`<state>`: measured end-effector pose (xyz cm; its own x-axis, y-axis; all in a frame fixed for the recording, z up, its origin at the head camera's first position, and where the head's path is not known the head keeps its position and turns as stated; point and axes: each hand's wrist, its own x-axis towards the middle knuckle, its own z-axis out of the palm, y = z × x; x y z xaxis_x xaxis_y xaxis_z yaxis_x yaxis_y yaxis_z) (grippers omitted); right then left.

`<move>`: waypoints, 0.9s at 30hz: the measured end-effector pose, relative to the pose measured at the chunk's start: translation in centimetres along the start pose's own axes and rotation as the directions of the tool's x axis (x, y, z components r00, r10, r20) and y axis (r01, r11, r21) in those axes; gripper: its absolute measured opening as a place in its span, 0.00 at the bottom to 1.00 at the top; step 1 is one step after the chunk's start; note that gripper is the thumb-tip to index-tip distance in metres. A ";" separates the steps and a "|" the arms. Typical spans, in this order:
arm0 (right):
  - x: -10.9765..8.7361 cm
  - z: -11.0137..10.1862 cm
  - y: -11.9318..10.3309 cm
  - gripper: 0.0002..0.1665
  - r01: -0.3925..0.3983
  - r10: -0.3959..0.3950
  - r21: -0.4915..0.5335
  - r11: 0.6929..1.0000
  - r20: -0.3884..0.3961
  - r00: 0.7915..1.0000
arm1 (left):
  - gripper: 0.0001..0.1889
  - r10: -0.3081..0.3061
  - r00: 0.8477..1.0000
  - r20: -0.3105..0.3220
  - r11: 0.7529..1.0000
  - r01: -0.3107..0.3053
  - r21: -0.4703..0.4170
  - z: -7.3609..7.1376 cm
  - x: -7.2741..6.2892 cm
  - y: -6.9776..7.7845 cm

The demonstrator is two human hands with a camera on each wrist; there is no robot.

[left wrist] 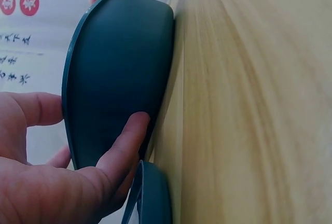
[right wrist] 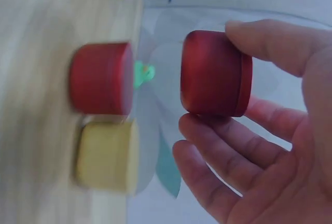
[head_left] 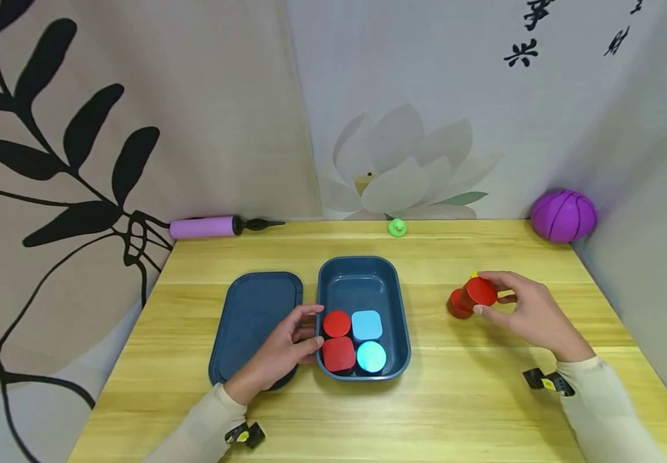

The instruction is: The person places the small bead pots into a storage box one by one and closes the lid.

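Nearest the right wrist camera, my right grip (head_left: 532, 314) pinches a red container (right wrist: 212, 73) above the table (head_left: 455, 411), apart from a yellow one (right wrist: 105, 157) the head view mostly hides. Only the left wrist view shows my left grip (left wrist: 57, 187) resting extended fingers against a blue box's (left wrist: 124, 58) outer wall. From the head, four containers (head_left: 366, 325) show inside it; that grip blocks part of the lid (head_left: 258, 315).
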<state>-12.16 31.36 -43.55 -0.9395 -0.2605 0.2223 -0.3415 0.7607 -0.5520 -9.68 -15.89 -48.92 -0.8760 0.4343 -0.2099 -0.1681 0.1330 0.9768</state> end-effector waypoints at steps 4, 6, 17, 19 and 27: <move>1.6 0.7 -1.6 0.36 0.008 -0.008 0.027 1.000 -0.002 1.000 | 0.33 -0.004 1.000 -0.003 1.000 0.004 0.013 0.0 -0.2 -0.2; 2.4 1.1 -2.4 0.36 0.010 -0.010 0.040 0.999 0.007 1.000 | 0.33 -0.004 1.000 -0.004 1.000 0.004 0.019 0.1 -0.2 -0.2; 7.4 4.9 -5.9 0.37 0.079 -0.090 0.132 0.988 0.078 0.993 | 0.33 0.000 1.000 -0.005 1.000 0.000 -0.008 0.2 -0.1 -0.2; 8.0 5.7 -6.7 0.38 0.087 -0.101 0.142 0.986 0.097 0.990 | 0.33 0.000 1.000 -0.003 1.000 0.000 -0.012 0.1 -0.1 -0.3; 9.9 8.9 -9.4 0.39 0.175 -0.198 0.170 0.970 0.133 0.971 | 0.32 0.014 1.000 -0.004 1.000 -0.014 -0.015 0.0 -0.1 -0.2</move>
<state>-18.50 16.36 -43.33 -0.8480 -0.4831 0.2181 -0.4997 0.5914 -0.6328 -9.59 -15.91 -49.06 -0.8801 0.4324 -0.1959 -0.1626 0.1130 0.9802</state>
